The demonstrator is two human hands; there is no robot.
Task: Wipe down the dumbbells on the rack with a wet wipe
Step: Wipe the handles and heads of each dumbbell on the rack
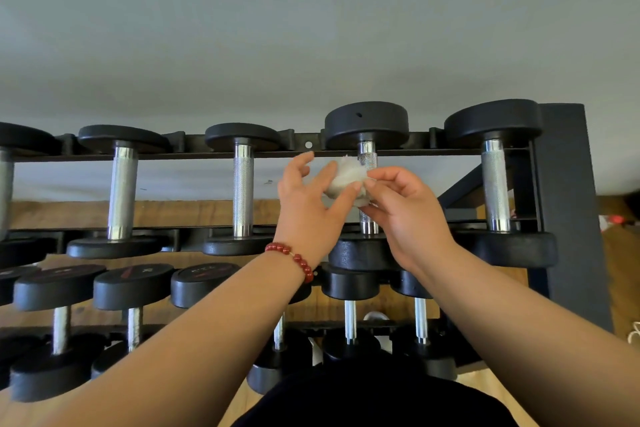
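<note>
Pinching wet wipe from both sides. Right hand fingertips nipped on its edge, left hand thumb + forefinger clamped round wad, other fingers splayed. Prob bunching it into a pad for grip.

Wipe sits right in front of knurled handle of top-tier dumbbell – touching or not, can't tell.

Rack holds dumbbells on both tiers, lying front-to-back – red bracelet on left wrist.
</note>
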